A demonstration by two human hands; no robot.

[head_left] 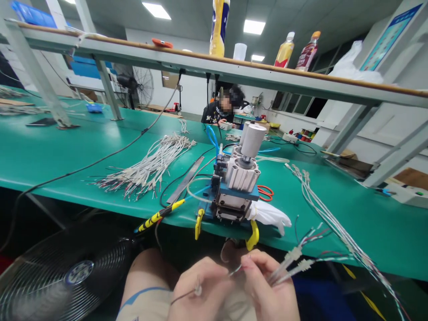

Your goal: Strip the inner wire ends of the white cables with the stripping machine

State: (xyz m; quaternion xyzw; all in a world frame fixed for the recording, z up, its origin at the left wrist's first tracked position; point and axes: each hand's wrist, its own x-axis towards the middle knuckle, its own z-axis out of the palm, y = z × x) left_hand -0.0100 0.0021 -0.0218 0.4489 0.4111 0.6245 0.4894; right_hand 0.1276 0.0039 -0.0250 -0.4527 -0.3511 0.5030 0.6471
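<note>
Both hands are together over the lap at the bottom of the head view. My left hand [202, 287] is closed round a grey cable, with a small pale connector end between its fingers. My right hand [270, 285] pinches thin red and white wires between thumb and finger. White cables [292, 258] with pale connectors and stripped coloured wires stick out from that hand to the right. Just beyond the hands, a pneumatic press [239, 178] with silver cylinders stands at the table edge. A white cloth [270, 215] hangs beside its base.
A heap of white cables [152, 165] lies left on the green table [110, 138], with a metal ruler [185, 180] nearby. More cables [337, 227] run along the right. A fan [76, 272] stands low left; a person [224, 107] sits beyond the overhead shelf [187, 60].
</note>
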